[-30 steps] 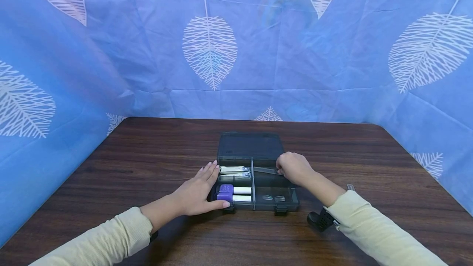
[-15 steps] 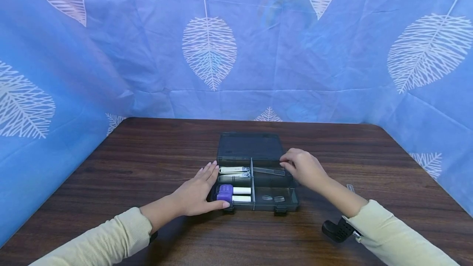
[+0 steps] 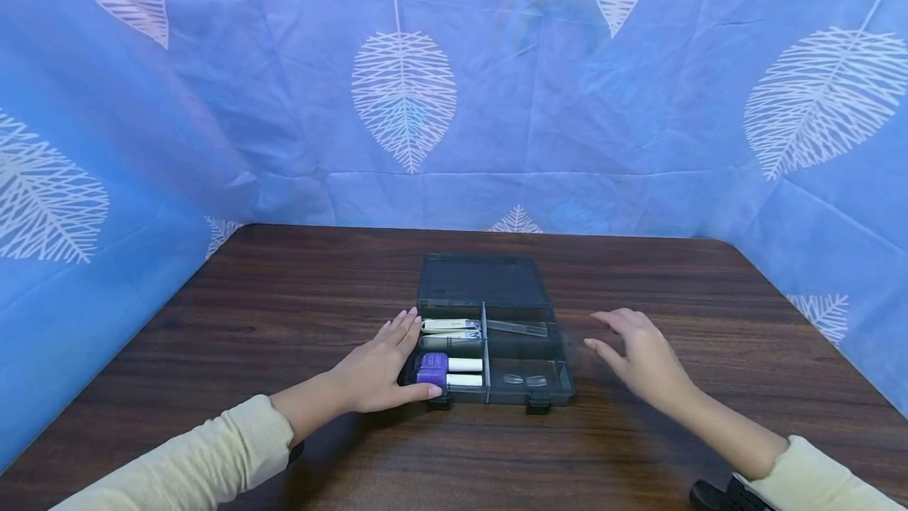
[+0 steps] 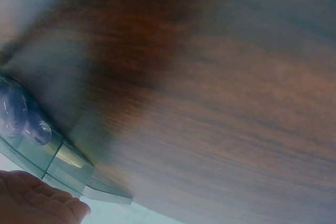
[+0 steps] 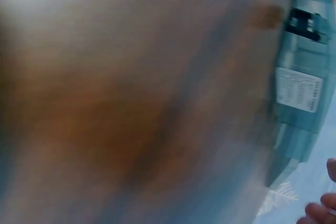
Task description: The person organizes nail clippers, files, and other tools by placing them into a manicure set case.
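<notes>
Two hands lie low over the dark wooden counter (image 3: pixel 284 314), one on each side of a smoky plastic organiser box (image 3: pixel 560 373). Nearest, the left hand (image 3: pixel 376 373) rests flat against the box's left wall, fingers straight and together, thumb along the front corner; its grip is spread and holds nothing. The right hand (image 3: pixel 641 357) hovers just right of the box, apart from it, fingers loosely extended and a little splayed, its grip likewise spread and empty.

Inside the box, the front left compartment holds purple bottles with white caps (image 3: pixel 447 371), and the front right one holds two small clear pieces (image 3: pixel 525 379). Behind these, nail clippers (image 3: pixel 450 327) lie in the rear left compartment, and a thin clear strip (image 3: pixel 516 327) lies in the rear right one. Farther back, the box's lid (image 3: pixel 482 281) lies open flat on the counter. Beyond the counter hangs a blue cloth with white leaf prints (image 3: pixel 404 93).
</notes>
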`<act>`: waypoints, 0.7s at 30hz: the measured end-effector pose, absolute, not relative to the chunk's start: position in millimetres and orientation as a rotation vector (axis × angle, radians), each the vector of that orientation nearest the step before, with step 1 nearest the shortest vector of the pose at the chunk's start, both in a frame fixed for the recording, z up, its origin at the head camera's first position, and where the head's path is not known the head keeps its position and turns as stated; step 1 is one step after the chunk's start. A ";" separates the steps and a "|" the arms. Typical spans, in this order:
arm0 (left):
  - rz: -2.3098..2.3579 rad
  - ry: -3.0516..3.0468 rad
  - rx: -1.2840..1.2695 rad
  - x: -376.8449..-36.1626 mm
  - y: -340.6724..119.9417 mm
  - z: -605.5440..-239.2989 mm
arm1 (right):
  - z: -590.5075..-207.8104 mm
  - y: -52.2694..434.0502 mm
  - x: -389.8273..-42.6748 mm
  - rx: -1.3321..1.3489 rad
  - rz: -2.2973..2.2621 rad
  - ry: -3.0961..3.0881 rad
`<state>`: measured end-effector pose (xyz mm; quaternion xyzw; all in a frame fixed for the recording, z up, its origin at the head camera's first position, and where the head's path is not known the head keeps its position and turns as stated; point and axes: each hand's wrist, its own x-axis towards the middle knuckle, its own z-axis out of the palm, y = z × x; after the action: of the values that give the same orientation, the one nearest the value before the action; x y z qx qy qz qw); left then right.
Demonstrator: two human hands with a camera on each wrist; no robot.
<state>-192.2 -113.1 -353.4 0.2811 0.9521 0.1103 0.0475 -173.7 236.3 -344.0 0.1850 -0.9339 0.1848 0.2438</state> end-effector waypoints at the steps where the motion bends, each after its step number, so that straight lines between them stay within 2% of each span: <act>1: 0.332 2.905 0.859 -192.3 -113.0 -353.3 | -346.0 240.5 -170.6 0.485 0.503 -2.553; 9: 0.324 2.904 0.851 -191.7 -112.9 -352.7 | -362.3 275.1 -150.2 0.275 0.516 -2.660; 21: 0.329 2.904 0.861 -189.8 -114.7 -354.8 | -378.7 309.8 -138.6 0.035 0.491 -2.829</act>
<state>-189.8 -114.7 -354.8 0.2823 0.9521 0.1077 0.0473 -138.6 309.8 -378.7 0.0121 -0.9763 0.1695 0.1344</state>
